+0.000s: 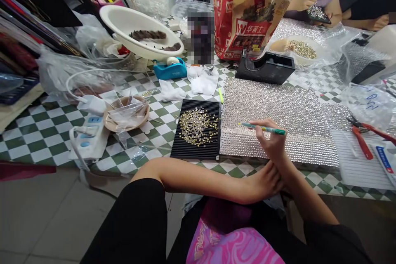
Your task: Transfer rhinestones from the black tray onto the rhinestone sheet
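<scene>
My right hand (269, 137) pinches a slim green pen-shaped stick (275, 130) with a yellowish tip. That tip points left, over a sheet of silvery rhinestones (272, 103) lying flat on the table. My left arm reaches across my body, and my left hand (265, 183) lies curled against my right wrist at the table edge. Its fingers are folded and partly hidden, so what they hold, if anything, does not show. Left of the sheet is a black ridged tray (177, 148) with a pile of loose gold and clear rhinestones (198, 126).
Around these stand a black tape dispenser (266, 68), a paper food bag (247, 16), a blue tape dispenser (170, 70), a white basin (108, 16), a wooden bowl (145, 119) and a power strip (93, 140). Red-handled pliers (363, 142) lie right. Another person's hands hold a rhinestone-covered piece (318, 14).
</scene>
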Motion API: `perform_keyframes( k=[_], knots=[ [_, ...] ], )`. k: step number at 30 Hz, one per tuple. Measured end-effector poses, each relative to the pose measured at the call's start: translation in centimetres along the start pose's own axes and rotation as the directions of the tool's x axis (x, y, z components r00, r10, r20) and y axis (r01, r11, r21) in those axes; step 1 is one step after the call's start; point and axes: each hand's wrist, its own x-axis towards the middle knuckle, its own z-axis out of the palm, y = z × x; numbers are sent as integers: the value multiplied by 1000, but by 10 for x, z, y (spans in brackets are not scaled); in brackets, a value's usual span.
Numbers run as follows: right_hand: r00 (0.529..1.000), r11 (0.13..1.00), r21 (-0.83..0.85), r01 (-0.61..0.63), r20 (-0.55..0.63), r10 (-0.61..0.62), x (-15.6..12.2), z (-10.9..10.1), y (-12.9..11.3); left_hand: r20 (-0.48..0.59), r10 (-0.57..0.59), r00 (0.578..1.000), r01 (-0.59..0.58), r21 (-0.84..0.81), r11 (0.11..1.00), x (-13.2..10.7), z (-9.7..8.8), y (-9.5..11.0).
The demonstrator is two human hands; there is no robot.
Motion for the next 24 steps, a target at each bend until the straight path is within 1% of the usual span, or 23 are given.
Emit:
perform_keyframes(
  k=[3, 10, 19, 24],
  knots=[
    [1000, 1000, 6, -5, -4, 5, 1, -1, -1, 1, 0, 1000, 0, 6, 1000, -1, 0, 0],
    [1000, 1000, -1, -3, -11, 3, 2, -1, 1, -29, -28, 999, 29, 31, 999, -4, -7, -2],
    [999, 1000, 16, -7, -39, 7, 3, 2, 6, -73, -20, 997, 20, 3, 1000, -1, 8, -1],
    [1000, 999, 30, -14, -7, 14, 3, 3, 5, -109, -36, 993, 36, 1, 999, -3, 7, -2]
  ],
)
